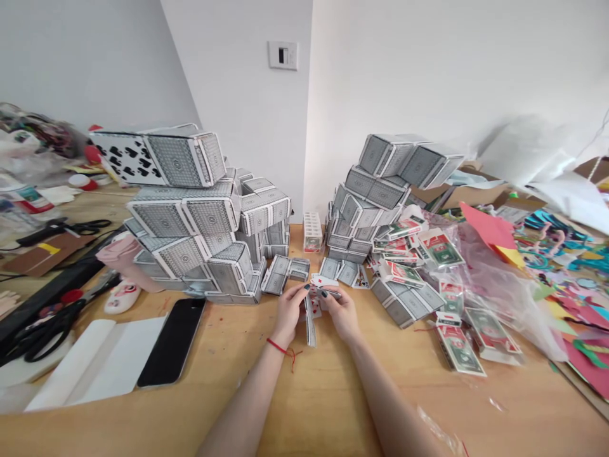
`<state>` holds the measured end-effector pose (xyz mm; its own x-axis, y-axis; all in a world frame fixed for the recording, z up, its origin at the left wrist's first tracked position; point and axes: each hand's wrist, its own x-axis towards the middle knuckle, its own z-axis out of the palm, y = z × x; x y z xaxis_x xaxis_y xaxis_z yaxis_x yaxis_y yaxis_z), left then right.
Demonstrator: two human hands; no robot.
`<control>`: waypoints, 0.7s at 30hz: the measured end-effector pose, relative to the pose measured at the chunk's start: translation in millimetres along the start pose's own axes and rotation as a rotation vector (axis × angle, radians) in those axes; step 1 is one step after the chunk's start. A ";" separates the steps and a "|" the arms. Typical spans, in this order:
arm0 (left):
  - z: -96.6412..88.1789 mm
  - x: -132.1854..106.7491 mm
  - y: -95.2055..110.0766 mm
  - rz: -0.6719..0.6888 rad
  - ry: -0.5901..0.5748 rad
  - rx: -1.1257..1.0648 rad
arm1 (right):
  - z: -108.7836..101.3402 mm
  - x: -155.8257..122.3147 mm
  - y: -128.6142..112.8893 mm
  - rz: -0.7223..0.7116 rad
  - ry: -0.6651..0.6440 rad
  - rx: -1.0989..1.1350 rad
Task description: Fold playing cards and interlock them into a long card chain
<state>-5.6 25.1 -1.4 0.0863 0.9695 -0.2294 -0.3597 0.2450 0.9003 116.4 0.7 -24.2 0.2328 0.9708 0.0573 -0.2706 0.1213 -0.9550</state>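
Note:
Folded playing cards are pinched between my two hands at the middle of the table. My left hand, with a red string at the wrist, grips them from the left. From the right, my right hand has thumb and fingers closed on the upper part of the same cards. Some red-marked card faces show between the hands. Just beyond lie small card boxes and flat grey-backed cards. How the fingers underneath sit is hidden.
Tall stacks of card blocks rise at left and right. Green-and-red card packs and plastic wrapping lie right. A phone, white paper and black scissors are left; a wall stands behind.

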 end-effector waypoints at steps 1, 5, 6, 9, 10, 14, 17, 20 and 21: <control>0.0 -0.4 0.9 0.004 0.002 0.008 | 1.0 0.2 0.4 0.002 0.009 0.003; 0.2 -2.5 3.9 0.019 -0.016 0.024 | 3.1 1.6 3.5 0.006 0.073 0.000; 0.3 -3.0 4.3 0.022 -0.023 0.027 | 3.0 1.7 4.1 0.007 0.082 -0.007; 1.0 -4.2 4.8 0.032 -0.037 0.042 | 1.9 1.6 4.3 0.003 0.088 -0.027; 1.3 -4.5 4.8 0.033 -0.041 0.045 | 1.5 1.4 3.9 -0.001 0.087 -0.027; 2.2 -4.7 4.2 0.024 -0.054 0.042 | 1.4 1.4 1.7 -0.010 0.089 -0.009; 2.3 -4.8 4.2 0.019 -0.063 0.048 | 1.9 1.4 0.3 -0.015 0.092 -0.016; 2.2 -5.2 5.2 0.046 -0.075 0.058 | 2.2 0.8 -1.3 -0.026 0.085 -0.046; 2.2 -5.5 5.6 0.057 -0.077 0.061 | 2.3 0.5 -2.0 -0.029 0.082 -0.056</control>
<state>-6.0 21.2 5.6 0.1389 0.9789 -0.1498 -0.3088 0.1866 0.9326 114.9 1.4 -21.6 0.3162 0.9466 0.0634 -0.2106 0.1352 -0.9682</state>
